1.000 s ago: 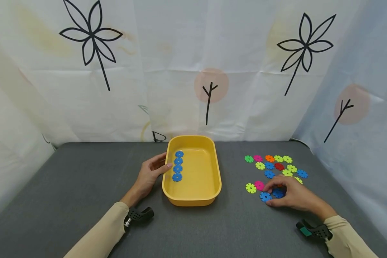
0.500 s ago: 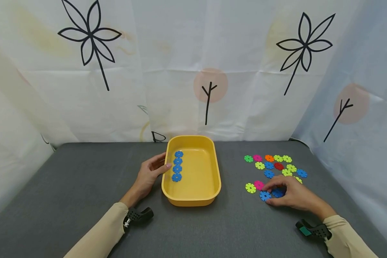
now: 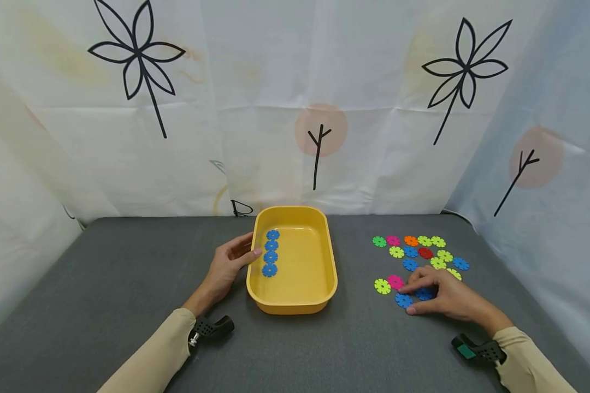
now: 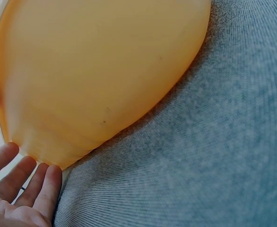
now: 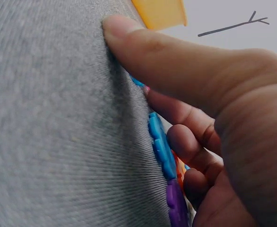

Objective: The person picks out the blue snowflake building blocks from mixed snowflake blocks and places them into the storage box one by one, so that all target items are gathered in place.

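My left hand [image 3: 226,267] grips the left side of a yellow plastic tray [image 3: 295,308], thumb over the rim. In the left wrist view its fingertips [image 4: 48,182] press on the tray's outer wall. Inside lies a column of several blue notched discs [image 3: 270,256] along the left side. At the right my right hand [image 3: 444,295] is low on the table, thumb and forefinger at opposite edges of a blue notched disc [image 3: 403,301]. Under its palm sits another blue disc [image 3: 424,293]; the right wrist view also shows a purple disc [image 5: 176,205] beside the curled fingers.
Loose notched discs in green, pink, orange, yellow, blue and red [image 3: 425,253] lie behind the right hand. A yellow disc [image 3: 382,286] and a pink disc [image 3: 395,281] are left of it. A printed white curtain [image 3: 275,109] borders the grey table [image 3: 128,284].
My right hand's thumb and forefinger have shifted very slightly at the blue disc. The left hand and the tray stay where they were.
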A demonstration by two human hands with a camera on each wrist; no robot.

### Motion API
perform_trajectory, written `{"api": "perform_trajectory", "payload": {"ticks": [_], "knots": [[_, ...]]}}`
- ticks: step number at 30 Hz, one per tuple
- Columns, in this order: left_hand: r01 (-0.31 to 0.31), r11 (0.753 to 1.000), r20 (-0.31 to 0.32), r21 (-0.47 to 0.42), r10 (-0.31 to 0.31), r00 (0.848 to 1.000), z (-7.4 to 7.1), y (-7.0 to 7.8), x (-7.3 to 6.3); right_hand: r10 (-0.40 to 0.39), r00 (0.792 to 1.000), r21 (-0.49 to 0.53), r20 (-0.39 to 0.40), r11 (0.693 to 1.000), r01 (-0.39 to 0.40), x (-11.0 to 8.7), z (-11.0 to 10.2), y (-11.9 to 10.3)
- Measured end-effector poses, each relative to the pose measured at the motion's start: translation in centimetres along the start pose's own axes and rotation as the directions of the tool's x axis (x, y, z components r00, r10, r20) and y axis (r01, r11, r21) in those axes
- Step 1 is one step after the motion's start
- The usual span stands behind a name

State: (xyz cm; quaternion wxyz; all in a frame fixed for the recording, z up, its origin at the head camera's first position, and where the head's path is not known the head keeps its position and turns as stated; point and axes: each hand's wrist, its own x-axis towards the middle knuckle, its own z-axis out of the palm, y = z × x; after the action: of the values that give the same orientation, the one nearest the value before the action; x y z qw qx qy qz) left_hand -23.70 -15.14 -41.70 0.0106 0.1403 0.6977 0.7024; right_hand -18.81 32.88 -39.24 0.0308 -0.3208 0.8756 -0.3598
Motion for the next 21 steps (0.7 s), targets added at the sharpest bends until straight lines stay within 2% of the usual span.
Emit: {"api": "perform_trajectory", "payload": {"ticks": [6, 16, 21], "knots": [[-0.01, 1.0, 0.004, -0.002, 0.01, 1.0, 0.01, -0.06, 0.05, -0.015, 1.0, -0.01, -0.01, 1.0, 0.015, 0.02, 0.19, 0.1], [-0.014, 1.0, 0.01, -0.009, 0.014, 1.0, 0.01, -0.1, 0.05, 0.015, 0.999, 0.005, -0.029, 1.0, -0.015, 0.13, 0.41, 0.14], [-0.007, 1.0, 0.009, -0.011, 0.007, 1.0, 0.03, -0.04, 0.08, 0.04, 0.997, 0.016, -0.062, 0.999, -0.039, -0.03, 0.19, -0.08]]}}
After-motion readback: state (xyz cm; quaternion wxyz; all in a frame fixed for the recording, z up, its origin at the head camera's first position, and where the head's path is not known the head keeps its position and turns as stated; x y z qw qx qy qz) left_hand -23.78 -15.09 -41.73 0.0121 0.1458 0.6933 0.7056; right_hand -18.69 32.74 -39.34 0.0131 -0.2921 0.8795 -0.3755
